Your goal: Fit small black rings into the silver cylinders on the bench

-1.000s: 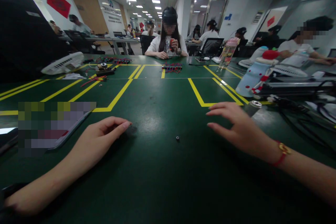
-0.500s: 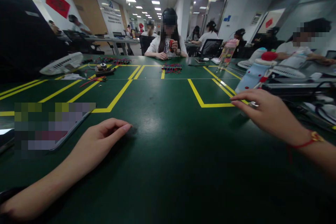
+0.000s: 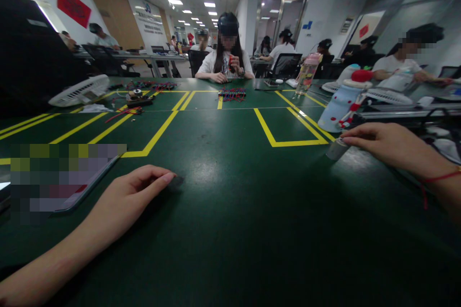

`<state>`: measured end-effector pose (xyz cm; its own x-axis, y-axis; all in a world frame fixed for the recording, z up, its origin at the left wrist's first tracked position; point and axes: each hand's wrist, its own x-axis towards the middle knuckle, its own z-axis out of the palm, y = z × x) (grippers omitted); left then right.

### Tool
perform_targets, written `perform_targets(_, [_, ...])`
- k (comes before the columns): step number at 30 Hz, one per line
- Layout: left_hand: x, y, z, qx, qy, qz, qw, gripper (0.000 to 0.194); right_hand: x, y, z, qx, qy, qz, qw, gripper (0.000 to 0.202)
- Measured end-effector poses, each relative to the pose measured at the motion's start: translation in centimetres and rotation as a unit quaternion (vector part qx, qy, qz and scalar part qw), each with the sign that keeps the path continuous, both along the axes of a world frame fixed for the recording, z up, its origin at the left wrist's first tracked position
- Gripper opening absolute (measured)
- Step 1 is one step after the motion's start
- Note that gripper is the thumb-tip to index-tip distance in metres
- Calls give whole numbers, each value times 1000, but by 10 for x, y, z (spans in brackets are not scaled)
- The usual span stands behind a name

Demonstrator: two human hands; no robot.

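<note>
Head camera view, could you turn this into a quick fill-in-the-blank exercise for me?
The fingertips of the ____ hand are at the top of a small grey cylinder.
The tape lines on the table are ____.
The table's own colour is dark ____.
The spotted light-blue bottle has a ____ top.

Missing words: right; yellow; green; red.

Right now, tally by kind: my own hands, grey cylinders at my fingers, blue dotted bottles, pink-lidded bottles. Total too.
Own hands: 2, left hand and right hand
Cylinders: 1, grey cylinder in the right grip
Blue dotted: 1, blue bottle
Pink-lidded: 1, clear bottle
Total: 5
</note>
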<state>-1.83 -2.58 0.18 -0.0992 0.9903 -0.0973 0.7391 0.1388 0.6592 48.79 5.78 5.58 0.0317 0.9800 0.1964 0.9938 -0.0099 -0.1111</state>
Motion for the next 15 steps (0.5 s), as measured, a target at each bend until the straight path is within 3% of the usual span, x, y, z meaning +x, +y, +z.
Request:
perform_targets(6, [-1, 0, 0, -3, -6, -10, 1000, 40, -2, -4, 3, 33, 18, -26, 999, 34])
perform_targets(15, [0, 0, 0, -1, -6, -10, 1000, 39, -2, -3, 1, -25, 72, -21, 997, 40])
